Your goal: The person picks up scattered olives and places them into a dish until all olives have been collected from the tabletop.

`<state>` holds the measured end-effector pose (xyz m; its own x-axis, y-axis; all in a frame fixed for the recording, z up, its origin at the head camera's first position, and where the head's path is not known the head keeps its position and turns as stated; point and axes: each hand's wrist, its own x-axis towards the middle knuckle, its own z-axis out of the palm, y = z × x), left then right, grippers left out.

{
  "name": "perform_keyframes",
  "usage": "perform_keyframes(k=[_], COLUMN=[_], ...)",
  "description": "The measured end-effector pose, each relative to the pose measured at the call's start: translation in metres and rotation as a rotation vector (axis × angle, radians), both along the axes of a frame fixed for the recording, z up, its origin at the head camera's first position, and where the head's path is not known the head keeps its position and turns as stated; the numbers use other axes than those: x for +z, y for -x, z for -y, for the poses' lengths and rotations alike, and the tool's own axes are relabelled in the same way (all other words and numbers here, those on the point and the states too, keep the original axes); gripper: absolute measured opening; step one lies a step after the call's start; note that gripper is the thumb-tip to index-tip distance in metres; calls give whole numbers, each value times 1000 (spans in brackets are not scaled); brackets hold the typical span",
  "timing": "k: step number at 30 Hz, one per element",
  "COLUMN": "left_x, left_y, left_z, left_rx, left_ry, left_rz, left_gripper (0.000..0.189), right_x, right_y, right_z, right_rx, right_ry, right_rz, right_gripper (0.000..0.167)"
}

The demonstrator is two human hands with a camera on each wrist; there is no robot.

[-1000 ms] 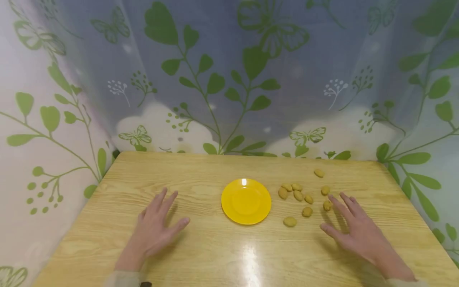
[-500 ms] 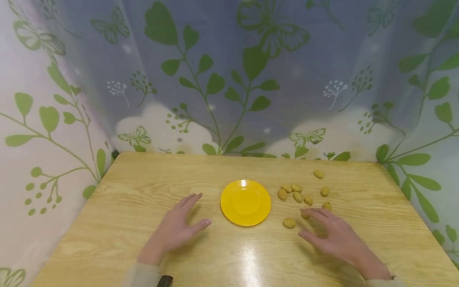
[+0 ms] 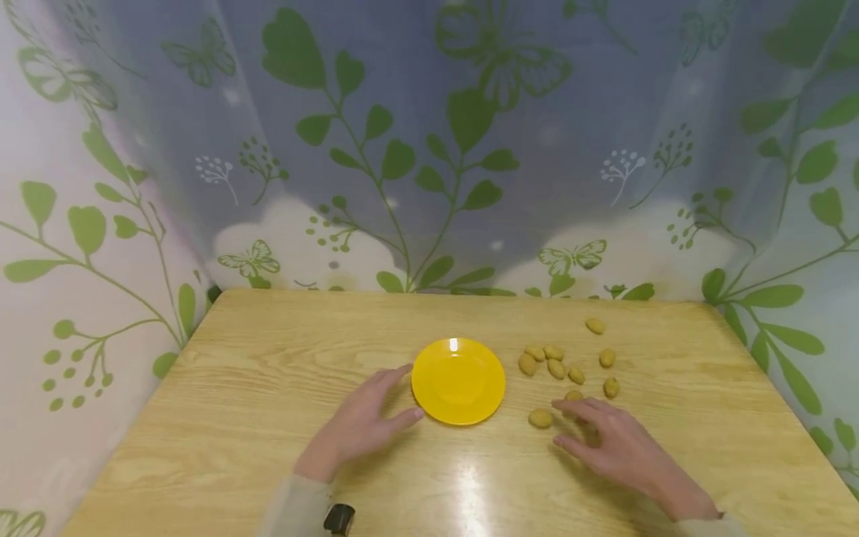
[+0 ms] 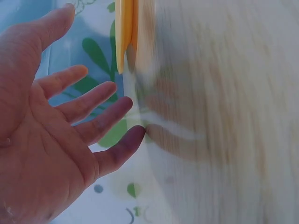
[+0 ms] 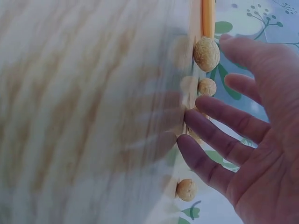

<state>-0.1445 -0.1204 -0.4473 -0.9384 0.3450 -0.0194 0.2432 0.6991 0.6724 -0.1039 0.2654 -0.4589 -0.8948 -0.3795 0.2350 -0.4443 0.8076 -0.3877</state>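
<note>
A round yellow plate (image 3: 458, 381) lies on the wooden table. My left hand (image 3: 362, 424) is at its left side with thumb and fingers spread, fingertips right at the rim in the head view. The left wrist view shows the palm open, with the plate's edge (image 4: 122, 32) beyond the fingers. To the right of the plate lie several small, tan, oval pieces with rough skin (image 3: 555, 368). My right hand (image 3: 617, 444) hovers low beside the nearest tan piece (image 3: 540, 418), fingers apart and holding nothing. Its fingers partly hide another piece (image 3: 574, 396).
Farther right and back are more tan pieces, one near the back edge (image 3: 595, 325). A curtain (image 3: 429, 149) printed with leaves and butterflies stands around the table (image 3: 268, 343). Something black (image 3: 339, 518) shows at the left sleeve.
My left hand has moved right, from the left part of the table to the plate's rim. My right hand has moved left and nearer the front tan piece. Plate and pieces lie as before.
</note>
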Motion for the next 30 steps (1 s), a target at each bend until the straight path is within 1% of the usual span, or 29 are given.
perform_keyframes(k=[5,7,11,15,20,22,25,30], left_x=[-4,-5,-7,-8,-8,-8,-7,-8], left_y=[4,6,8,11,11,12,15,26], left_z=[-7,-9,-11,-12,-13,-14,-14,-15], left_rx=[-21,-19,-9,-8,-23,-33,-43,-58], left_ry=[0,19,61,84,84,91,88,98], left_rz=[10,19,39,36,84,97,97,89], left_gripper=[76,78,81,85,91,93,94,96], right_x=[-4,-5,-6,-7,-8,-8,-8,-6], right_y=[2,1,-1,1,4,5,7,15], right_z=[1,1,3,5,6,7,8,10], right_rx=[12,10,11,21,62,81,106,145], right_ry=[-19,-23,-15,-13,-1,3,15,26], right_rz=[-28,-25,8,17,12,-1,-42,-87], right_gripper=[41,40,39,39,36,35,35,35])
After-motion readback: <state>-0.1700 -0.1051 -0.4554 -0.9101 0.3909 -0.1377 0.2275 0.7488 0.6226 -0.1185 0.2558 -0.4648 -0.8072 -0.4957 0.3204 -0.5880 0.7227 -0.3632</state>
